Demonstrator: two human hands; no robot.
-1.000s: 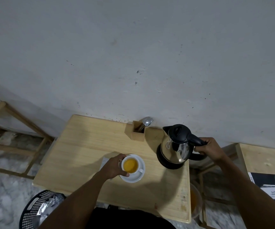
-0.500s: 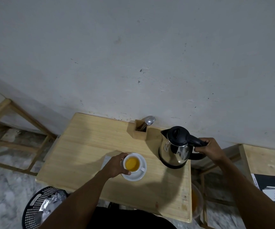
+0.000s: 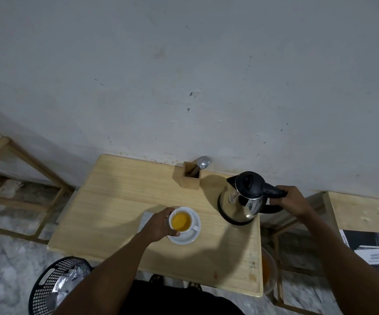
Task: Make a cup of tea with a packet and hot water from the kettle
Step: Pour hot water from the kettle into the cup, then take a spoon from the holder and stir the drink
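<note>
A white cup (image 3: 181, 221) full of amber tea stands on a white saucer (image 3: 189, 237) near the middle of the wooden table (image 3: 106, 201). My left hand (image 3: 159, 225) wraps the cup's left side. A steel kettle (image 3: 242, 198) with a black lid stands upright on the table's right side. My right hand (image 3: 292, 201) grips its black handle. A pale flat packet (image 3: 145, 218) lies under my left hand, mostly hidden.
A wooden holder (image 3: 189, 177) with a metal spoon (image 3: 203, 162) sits at the back by the wall. A black mesh bin (image 3: 54, 285) with wrappers stands on the floor at front left. A second table with a booklet (image 3: 372, 248) is at right; an orange bowl (image 3: 267, 269) sits below.
The kettle has come down from a slight tilt and moved back right, and now stands upright on the table. My left hand stays on the cup.
</note>
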